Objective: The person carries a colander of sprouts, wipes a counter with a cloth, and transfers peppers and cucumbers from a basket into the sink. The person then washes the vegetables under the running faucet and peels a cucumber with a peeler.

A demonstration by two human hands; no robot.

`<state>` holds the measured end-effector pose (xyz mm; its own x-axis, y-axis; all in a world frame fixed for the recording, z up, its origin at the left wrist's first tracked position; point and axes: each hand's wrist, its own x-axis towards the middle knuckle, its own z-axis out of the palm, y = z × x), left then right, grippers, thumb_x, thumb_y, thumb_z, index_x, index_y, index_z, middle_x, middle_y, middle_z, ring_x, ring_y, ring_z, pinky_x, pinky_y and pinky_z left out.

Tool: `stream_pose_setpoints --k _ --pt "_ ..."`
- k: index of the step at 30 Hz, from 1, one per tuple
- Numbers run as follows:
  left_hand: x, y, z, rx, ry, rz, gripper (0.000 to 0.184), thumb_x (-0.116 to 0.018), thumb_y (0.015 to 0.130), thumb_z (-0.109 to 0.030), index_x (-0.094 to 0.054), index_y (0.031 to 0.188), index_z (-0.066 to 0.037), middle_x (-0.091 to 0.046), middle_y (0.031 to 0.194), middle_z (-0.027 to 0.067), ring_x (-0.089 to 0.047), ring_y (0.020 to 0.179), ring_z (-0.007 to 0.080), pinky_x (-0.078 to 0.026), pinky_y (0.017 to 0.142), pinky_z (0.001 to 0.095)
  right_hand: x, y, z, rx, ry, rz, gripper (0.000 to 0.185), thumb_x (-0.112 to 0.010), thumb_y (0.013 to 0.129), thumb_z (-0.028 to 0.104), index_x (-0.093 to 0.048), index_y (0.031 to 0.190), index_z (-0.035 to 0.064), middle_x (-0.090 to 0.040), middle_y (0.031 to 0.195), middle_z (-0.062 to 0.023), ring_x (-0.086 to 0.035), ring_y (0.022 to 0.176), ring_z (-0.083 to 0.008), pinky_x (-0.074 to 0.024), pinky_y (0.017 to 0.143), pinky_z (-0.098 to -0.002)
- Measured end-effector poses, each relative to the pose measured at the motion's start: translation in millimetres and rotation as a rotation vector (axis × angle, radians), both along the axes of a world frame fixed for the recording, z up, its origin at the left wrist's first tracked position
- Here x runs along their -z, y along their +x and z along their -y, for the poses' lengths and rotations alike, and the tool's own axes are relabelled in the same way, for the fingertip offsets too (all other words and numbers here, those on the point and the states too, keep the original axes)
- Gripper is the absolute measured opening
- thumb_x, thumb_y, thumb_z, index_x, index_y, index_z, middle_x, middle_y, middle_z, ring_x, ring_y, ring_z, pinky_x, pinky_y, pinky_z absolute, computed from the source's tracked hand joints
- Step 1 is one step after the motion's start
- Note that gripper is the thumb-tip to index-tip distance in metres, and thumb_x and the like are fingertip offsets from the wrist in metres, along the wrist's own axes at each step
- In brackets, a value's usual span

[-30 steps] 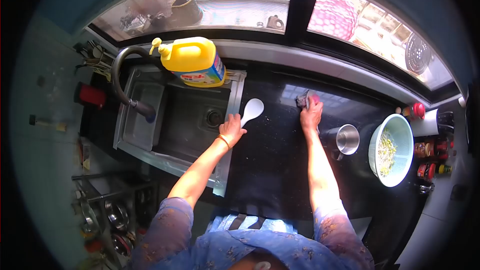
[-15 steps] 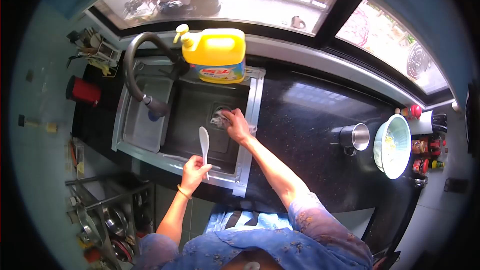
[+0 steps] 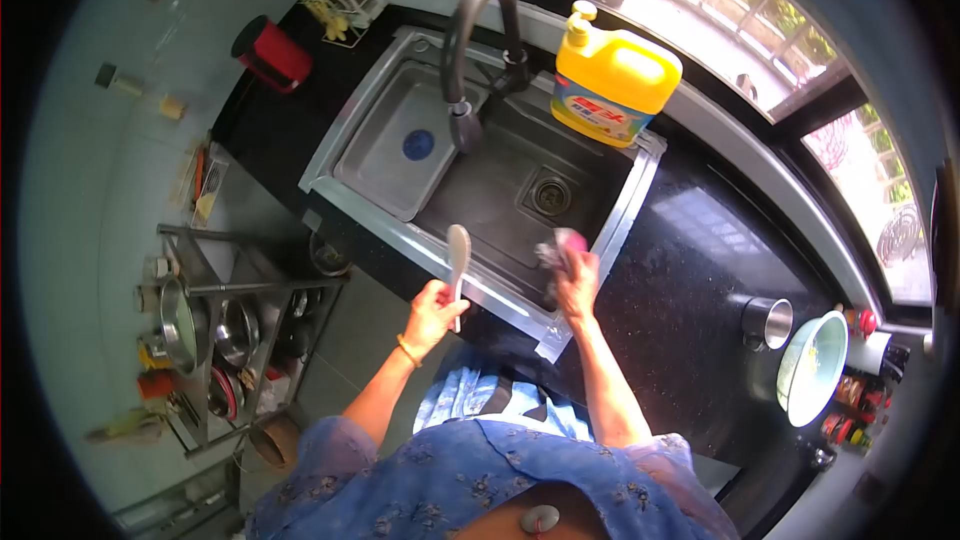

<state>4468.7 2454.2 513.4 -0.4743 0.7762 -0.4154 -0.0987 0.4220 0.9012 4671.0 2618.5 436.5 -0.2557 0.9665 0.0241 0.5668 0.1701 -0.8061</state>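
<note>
My left hand [image 3: 435, 312] is closed around the handle of a white rice paddle [image 3: 459, 250], which points upward over the front rim of the sink [image 3: 490, 292]. My right hand [image 3: 577, 287] grips a crumpled grey-and-pink thing [image 3: 550, 252] above the front right part of the basin. Motion blurs it, and its kind is unclear. Behind that hand, the round drain [image 3: 550, 196] shows in the basin floor. A dark curved tap [image 3: 462, 55] arches over the sink, with its spout above the divider.
A large yellow soap jug [image 3: 620, 70] stands behind the sink. On the right of the black counter are a metal mug [image 3: 768, 322] and a pale green bowl [image 3: 812, 368]. A red box [image 3: 272, 54] and a utensil rack [image 3: 345, 0] stand left. Pans sit on a shelf [image 3: 225, 285].
My view has turned and shifted toward the left. My right hand has drawn back from the drain toward the front edge with the crumpled thing. My left hand still holds the rice paddle upright.
</note>
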Motion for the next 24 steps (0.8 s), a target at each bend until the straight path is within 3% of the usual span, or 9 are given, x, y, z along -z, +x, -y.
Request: stream_pose_setpoints --k 2,7,10,11,13,15,16,19,24 --pt "2.5 17.6 2.6 0.05 0.096 -0.019 0.023 -0.07 0.077 -0.008 -0.051 0.088 -0.002 -0.056 0.07 0.0049 -0.053 0.052 0.0081 -0.044 0.042 0.021 8.2 -24.7 10.6 -0.014 -0.333 -0.36 0.047 -0.063 0.069 0.002 -0.056 0.116 0.0053 -0.056 0.1 -0.0092 -0.055 0.098 -0.0206 -0.0424 0.087 -0.031" --pt "14.7 69.0 19.7 0.094 0.128 -0.045 0.022 -0.07 0.078 -0.009 -0.052 0.088 -0.002 -0.056 0.069 0.0035 -0.054 0.053 0.0078 -0.044 0.042 0.0228 -36.1 50.7 23.5 0.028 -0.409 -0.814 0.045 -0.065 0.072 0.003 -0.054 0.115 -0.0009 -0.061 0.104 -0.0075 -0.059 0.093 -0.0171 -0.0459 0.086 -0.0313" --pt "14.9 119.0 28.1 0.294 0.066 -0.134 0.028 -0.074 0.072 -0.016 -0.055 0.087 -0.004 -0.059 0.071 0.004 -0.056 0.064 0.0099 -0.046 0.056 0.0263 -49.3 141.3 34.3 0.099 -0.226 -0.563 0.036 -0.065 0.075 0.002 -0.056 0.11 0.0004 -0.059 0.105 -0.0085 -0.057 0.096 -0.0166 -0.0439 0.089 -0.0308" --pt "7.8 142.0 25.4 0.343 0.049 -0.21 0.028 -0.073 0.069 -0.023 -0.056 0.083 -0.006 -0.057 0.068 0.0103 -0.058 0.065 0.0235 -0.046 0.059 0.0364 -41.2 176.7 36.8 0.101 -0.116 -0.478 0.035 -0.065 0.075 0.0 -0.057 0.109 0.0013 -0.058 0.103 -0.007 -0.056 0.095 -0.0154 -0.0436 0.088 -0.0292" --pt "12.6 189.5 20.2 0.478 -0.078 -0.147 0.028 -0.07 0.071 -0.024 -0.053 0.08 -0.005 -0.058 0.071 0.0141 -0.06 0.07 0.0326 -0.045 0.061 0.0418 -50.3 219.5 40.5 0.076 -0.087 -0.495 0.037 -0.058 0.076 -0.005 -0.055 0.113 -0.0003 -0.056 0.105 -0.0068 -0.056 0.095 -0.0159 -0.0442 0.087 -0.0288" --pt "43.5 244.5 13.9 0.645 -0.032 -0.268 0.028 -0.069 0.072 -0.021 -0.05 0.084 -0.004 -0.059 0.076 0.0181 -0.061 0.074 0.0343 -0.048 0.065 0.0426 -78.6 240.3 50.6 0.056 0.028 -0.405 0.036 -0.055 0.077 -0.008 -0.056 0.112 -0.0001 -0.055 0.102 -0.0043 -0.055 0.094 -0.0148 -0.043 0.086 -0.0264" --pt "36.2 259.2 3.5 0.722 -0.215 -0.063 0.028 -0.069 0.071 -0.017 -0.05 0.086 -0.002 -0.06 0.081 0.0194 -0.062 0.078 0.0351 -0.048 0.067 0.0438 -80.4 249.0 50.5 0.02 0.035 -0.389 0.035 -0.055 0.077 -0.009 -0.057 0.11 -0.0006 -0.053 0.1 -0.0036 -0.054 0.094 -0.0142 -0.0424 0.084 -0.025" --pt "92.9 323.2 -4.4 0.767 -0.05 -0.481 0.029 -0.069 0.072 -0.018 -0.051 0.09 -0.003 -0.06 0.085 0.0183 -0.061 0.085 0.0354 -0.048 0.07 0.0442 -99.6 247.2 61.0 -0.16 0.133 -0.288 0.034 -0.056 0.075 -0.01 -0.058 0.108 -0.0008 -0.052 0.1 -0.0042 -0.053 0.097 -0.0146 -0.0433 0.083 -0.0259" --pt "67.2 336.2 4.1 0.818 0.027 -0.416 0.055 -0.076 0.062 -0.023 -0.053 0.105 0.001 -0.054 0.11 0.021 -0.055 0.101 0.037 -0.046 0.082 0.0451 -109.8 191.1 91.4 -0.608 0.246 0.027 0.032 -0.06 0.071 -0.009 -0.063 0.098 0.0074 -0.052 0.086 -0.0076 -0.055 0.076 -0.0204 -0.0462 0.065 -0.0286"
